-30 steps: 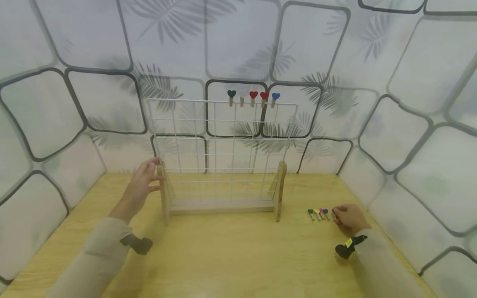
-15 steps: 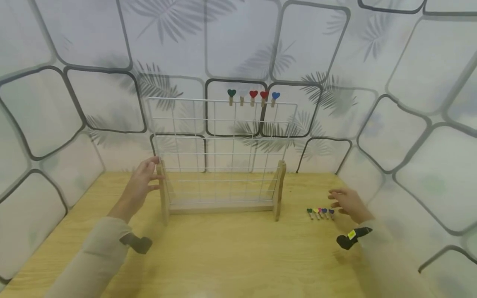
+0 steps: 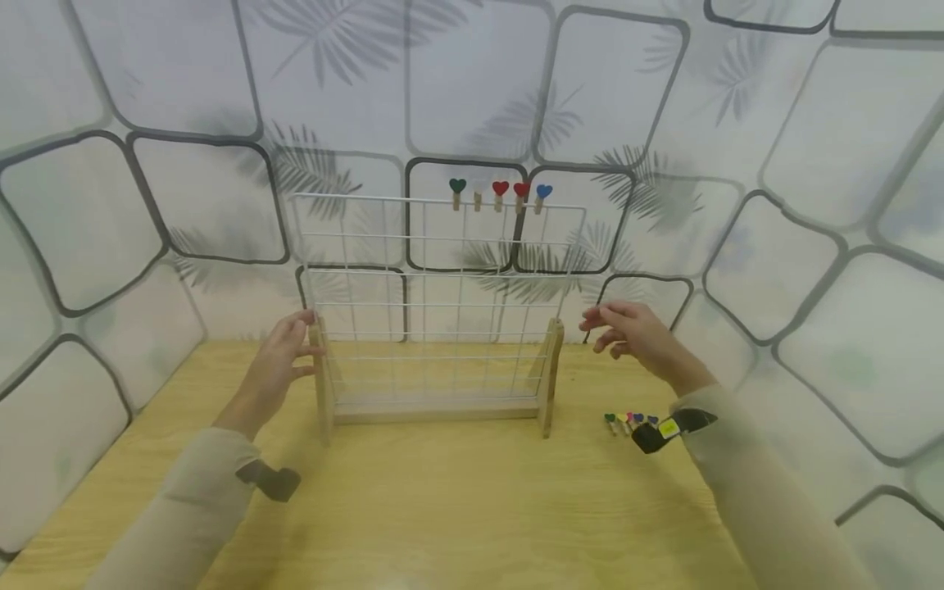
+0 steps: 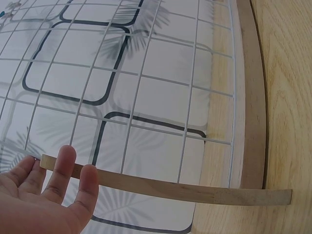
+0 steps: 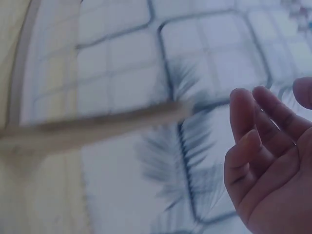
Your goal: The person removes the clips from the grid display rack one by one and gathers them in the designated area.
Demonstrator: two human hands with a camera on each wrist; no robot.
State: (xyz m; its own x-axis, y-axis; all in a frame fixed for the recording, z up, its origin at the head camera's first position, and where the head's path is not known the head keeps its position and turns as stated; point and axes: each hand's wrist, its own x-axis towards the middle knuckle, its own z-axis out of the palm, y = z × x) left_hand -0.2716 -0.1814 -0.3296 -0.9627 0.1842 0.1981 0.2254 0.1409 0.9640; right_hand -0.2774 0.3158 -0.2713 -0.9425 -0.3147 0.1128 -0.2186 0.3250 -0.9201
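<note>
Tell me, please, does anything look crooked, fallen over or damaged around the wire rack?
Nothing looks fallen over or damaged. The wire rack stands upright. Only the blue heart clip, rightmost on the top wire, seems slightly askew: it tilts, while the green one at the row's other end stands nearly straight.

On my screen, I see a pale wall (image 3: 472, 90) across the upper head view, printed with dark rounded outlines (image 3: 199, 141) and grey leaves (image 3: 313, 168); a wood-grained desk (image 3: 457, 508) lies below.
</note>
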